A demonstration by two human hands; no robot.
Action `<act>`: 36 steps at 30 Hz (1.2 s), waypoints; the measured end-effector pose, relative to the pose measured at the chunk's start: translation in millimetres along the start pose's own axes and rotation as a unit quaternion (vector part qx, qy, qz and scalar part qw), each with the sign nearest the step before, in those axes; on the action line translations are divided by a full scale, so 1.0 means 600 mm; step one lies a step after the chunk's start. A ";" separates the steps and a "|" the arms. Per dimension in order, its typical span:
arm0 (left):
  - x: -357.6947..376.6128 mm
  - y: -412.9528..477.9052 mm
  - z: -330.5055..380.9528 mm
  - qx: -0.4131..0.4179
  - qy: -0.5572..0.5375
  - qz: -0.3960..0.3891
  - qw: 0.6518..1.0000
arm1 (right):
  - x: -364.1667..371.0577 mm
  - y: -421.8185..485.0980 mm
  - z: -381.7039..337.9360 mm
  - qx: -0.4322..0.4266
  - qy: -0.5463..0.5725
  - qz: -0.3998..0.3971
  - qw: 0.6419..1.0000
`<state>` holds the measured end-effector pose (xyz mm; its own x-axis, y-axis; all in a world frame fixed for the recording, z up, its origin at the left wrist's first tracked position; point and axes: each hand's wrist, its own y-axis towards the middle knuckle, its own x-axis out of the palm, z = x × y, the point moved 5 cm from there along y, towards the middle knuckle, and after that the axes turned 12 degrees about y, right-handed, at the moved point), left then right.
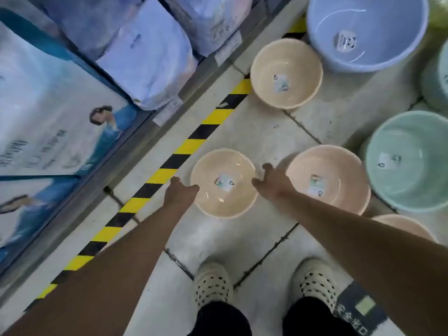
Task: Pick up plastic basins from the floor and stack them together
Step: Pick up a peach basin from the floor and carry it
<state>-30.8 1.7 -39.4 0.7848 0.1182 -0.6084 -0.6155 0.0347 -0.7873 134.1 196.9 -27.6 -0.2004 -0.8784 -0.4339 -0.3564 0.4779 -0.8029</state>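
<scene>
Grey tiled floor (pixel 261 132), yellow-black hazard tape (pixel 184 146) beside stocked shelving (pixel 135 132).

Room round the near basin, tight on its right

Bare floor (pixel 254 132) lies beyond the beige basin (pixel 224 197) and between it and the striped tape (pixel 189 144), where the left hand (pixel 180 194) reaches. The right hand (pixel 271 183) fills the narrow gap to the peach basin (pixel 339 166). The green basin (pixel 409 180) and the shelf base (pixel 135 141) hem the sides.

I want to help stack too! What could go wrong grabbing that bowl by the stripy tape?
The right hand is close to the neighbouring peach basin and might knock it. It and the left hand reach only opposite rim edges of the beige basin, so it could slip or tilt when lifted.
</scene>
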 end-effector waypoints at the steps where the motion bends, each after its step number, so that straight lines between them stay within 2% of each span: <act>1: 0.018 0.017 0.001 -0.007 -0.014 -0.007 1.000 | 0.017 0.022 0.004 -0.004 -0.001 -0.001 1.000; 4: 0.057 0.060 0.002 -0.012 -0.058 -0.013 0.998 | 0.053 0.073 0.020 0.030 0.039 -0.011 0.999; 9: 0.055 0.058 0.032 0.034 0.020 0.066 0.997 | 0.039 0.082 0.050 0.058 0.076 -0.017 0.995; 12: 0.004 0.001 0.096 0.079 0.003 0.084 0.993 | -0.023 0.034 0.040 0.066 0.168 -0.022 0.983; 16: -0.077 -0.101 0.220 0.141 0.005 0.077 0.987 | -0.143 -0.048 0.016 0.076 0.238 -0.016 0.968; 22: -0.136 -0.185 0.391 0.152 0.022 0.066 0.986 | -0.327 -0.089 -0.050 0.051 0.237 0.052 0.969; 28: -0.149 -0.123 0.543 0.168 -0.023 0.023 0.985 | -0.393 -0.004 -0.050 0.095 0.280 0.092 0.951; 31: -0.137 -0.065 0.595 0.201 0.025 0.031 0.979 | -0.390 0.061 -0.042 0.122 0.296 0.116 0.940; 36: -0.103 0.052 0.649 0.223 0.045 0.049 0.973 | -0.375 0.184 -0.046 0.131 0.283 0.146 0.939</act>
<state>-126.3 381.8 12.4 0.7123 0.0568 -0.6995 -0.6414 0.4572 -0.6160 114.5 447.4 -7.2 -0.7333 -0.5308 -0.4249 0.0120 0.6148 -0.7886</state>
